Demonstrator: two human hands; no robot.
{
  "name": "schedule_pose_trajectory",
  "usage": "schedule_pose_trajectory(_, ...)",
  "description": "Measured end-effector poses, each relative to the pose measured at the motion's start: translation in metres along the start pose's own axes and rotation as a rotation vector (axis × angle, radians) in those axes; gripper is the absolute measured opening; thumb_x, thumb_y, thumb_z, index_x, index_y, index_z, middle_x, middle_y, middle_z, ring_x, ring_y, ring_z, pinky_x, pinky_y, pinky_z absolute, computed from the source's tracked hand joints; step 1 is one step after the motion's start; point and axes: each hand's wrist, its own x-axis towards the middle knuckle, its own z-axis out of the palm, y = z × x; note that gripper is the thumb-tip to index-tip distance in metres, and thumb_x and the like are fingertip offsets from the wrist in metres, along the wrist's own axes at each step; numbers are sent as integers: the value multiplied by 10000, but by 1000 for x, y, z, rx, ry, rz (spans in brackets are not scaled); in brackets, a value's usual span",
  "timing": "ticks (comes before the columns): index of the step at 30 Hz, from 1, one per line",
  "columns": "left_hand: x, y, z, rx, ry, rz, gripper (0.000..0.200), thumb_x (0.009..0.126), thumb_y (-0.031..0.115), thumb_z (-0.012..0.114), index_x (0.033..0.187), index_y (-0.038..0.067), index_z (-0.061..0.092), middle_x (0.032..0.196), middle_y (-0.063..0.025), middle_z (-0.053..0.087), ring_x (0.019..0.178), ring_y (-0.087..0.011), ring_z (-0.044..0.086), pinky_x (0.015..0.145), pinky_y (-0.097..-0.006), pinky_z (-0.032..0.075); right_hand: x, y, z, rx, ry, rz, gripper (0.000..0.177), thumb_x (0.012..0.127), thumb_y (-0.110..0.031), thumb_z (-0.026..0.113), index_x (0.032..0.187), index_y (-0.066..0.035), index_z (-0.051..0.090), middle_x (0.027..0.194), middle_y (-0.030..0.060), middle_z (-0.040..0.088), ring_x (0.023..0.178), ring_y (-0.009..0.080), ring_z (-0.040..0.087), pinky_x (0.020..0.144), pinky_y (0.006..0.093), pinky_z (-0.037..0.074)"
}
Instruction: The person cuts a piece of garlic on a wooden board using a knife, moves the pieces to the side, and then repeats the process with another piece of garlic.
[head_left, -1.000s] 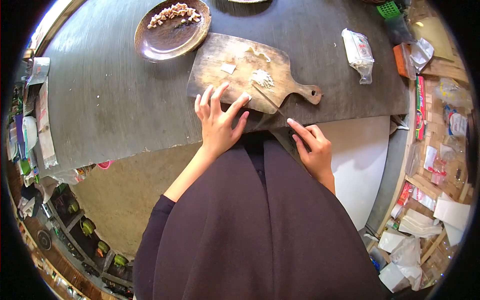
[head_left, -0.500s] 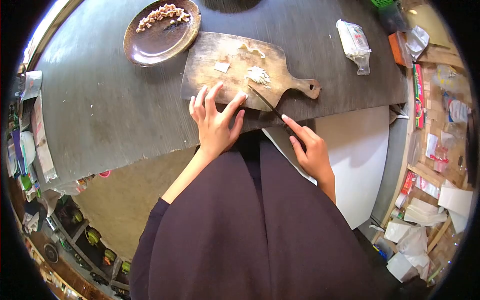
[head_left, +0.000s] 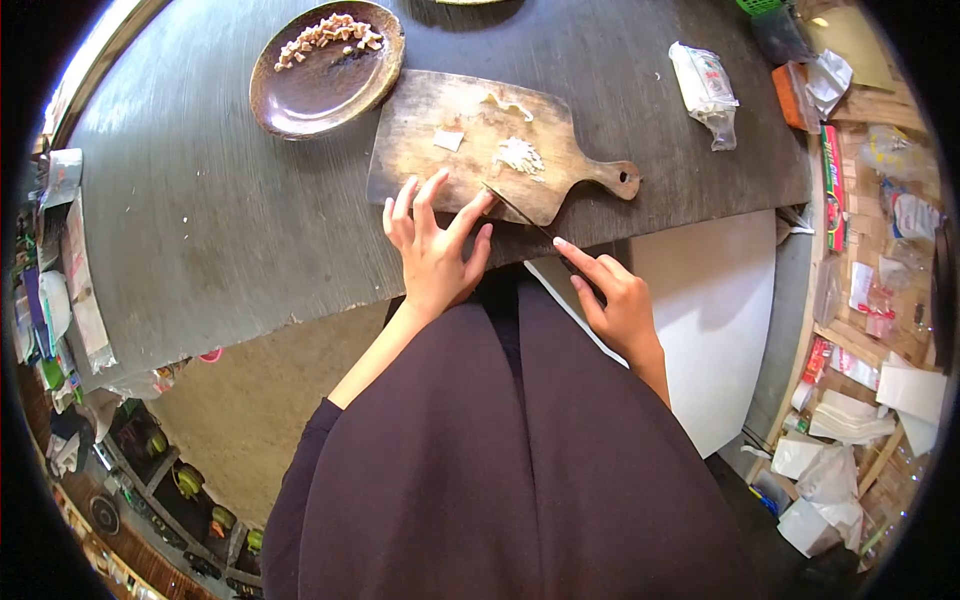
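A wooden cutting board [head_left: 400, 130] with a handle lies near the table's front edge. My left hand [head_left: 437, 255] is at its near edge with fingers spread, the index fingertip down on the board beside the knife tip; anything under that fingertip is too small to make out. My right hand [head_left: 622, 310] grips a knife [head_left: 521, 213], index finger stretched along its top. The blade slants across the board's near edge. On the board are a small heap of thin white strips [head_left: 520, 156], a flat white square piece [head_left: 448, 140] and a pale curled strip [head_left: 506, 106].
A brown plate [head_left: 300, 105] with small diced pinkish pieces [head_left: 328, 36] stands behind the board, at left. A white plastic packet [head_left: 703, 88] lies on the dark table [head_left: 230, 230] at right. Shelves with packages and papers line the right side. Part of another dish shows at the top.
The knife tip has moved left and nearer to me, up to my left index fingertip. My right hand has shifted slightly left with it. The view has tilted a little.
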Motion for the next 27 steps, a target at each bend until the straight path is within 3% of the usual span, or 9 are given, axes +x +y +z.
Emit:
schedule_pose_trajectory(8,-1,-1,1,2,5,-1,425,844,287,799,1260,354,741,1541,-97,455,1467,-398,315,1219,-625,170,1,2,-4,-118,104,4,512,951,-95,712,1427,-283,685,767,53,587,576,205,559,550,351,477)
schedule_pose_trajectory(14,0,-1,-1,-25,4,-16,399,839,282,799,1231,336,750,1539,-100,456,1469,-398,315,1219,-631,158,-3,-3,-8,69,26,0,512,948,-82,696,1428,-259,683,768,80,608,603,242,569,579,373,488)
schedule_pose_trajectory(22,0,-1,0,-39,12,-15,368,837,269,796,1202,307,758,1540,-103,460,1472,-399,318,1214,-631,159,-6,5,-10,30,60,70,514,949,-80,692,1425,-274,685,780,87,613,621,249,570,601,376,494)
schedule_pose_trajectory(27,-1,0,2,-6,11,7,373,835,281,804,1197,356,755,1546,-94,459,1472,-400,318,1210,-639,155,-7,4,-13,28,19,52,513,944,-80,703,1419,-276,690,775,69,607,611,235,560,584,372,479)
